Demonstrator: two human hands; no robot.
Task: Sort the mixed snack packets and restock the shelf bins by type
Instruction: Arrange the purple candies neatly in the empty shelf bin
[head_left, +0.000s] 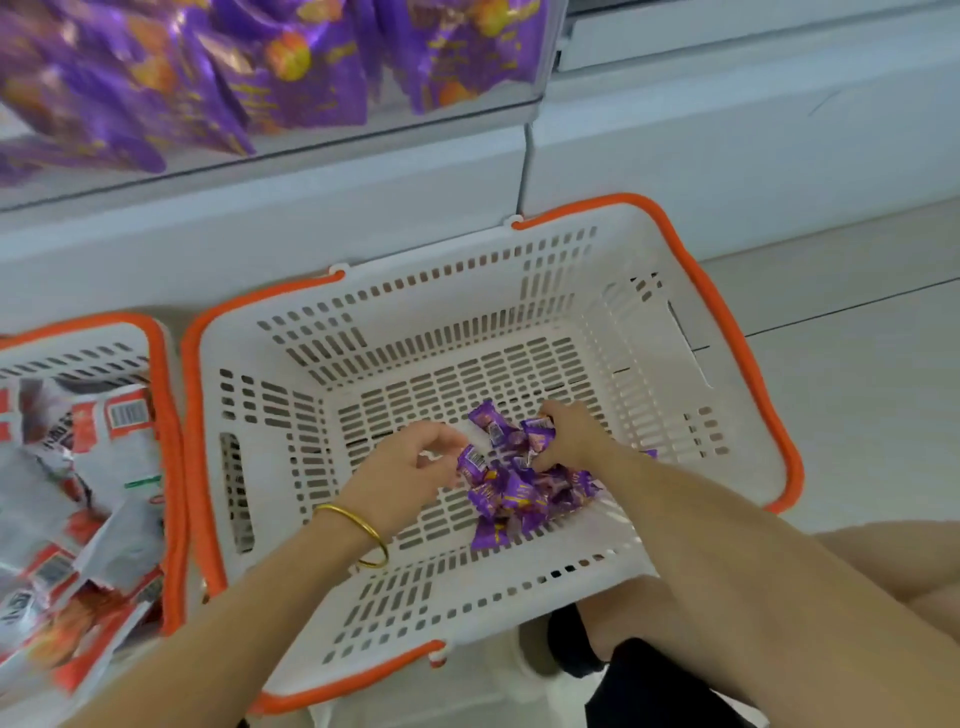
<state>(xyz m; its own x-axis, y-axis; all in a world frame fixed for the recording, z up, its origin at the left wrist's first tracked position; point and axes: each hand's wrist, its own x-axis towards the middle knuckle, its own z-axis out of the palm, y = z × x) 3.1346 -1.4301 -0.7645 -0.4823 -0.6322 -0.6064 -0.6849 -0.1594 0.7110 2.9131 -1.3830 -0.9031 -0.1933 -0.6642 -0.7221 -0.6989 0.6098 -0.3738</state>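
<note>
Bunch purple packets (514, 491) mid-frame tightly before lifting; right hand (569, 434) grip clamped on several, left hand (410, 467) grip unclear.

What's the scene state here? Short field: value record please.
main basket: white, orange rim
contents: purple packets piled on its bottom
left hand: fingertips at one packet, grip unclear; gold bangle on wrist
right hand: fingers curled into the pile, gripping packets
second basket: to the left, holds red-and-white packets
shelf bin: above, holds larger purple bags
</note>
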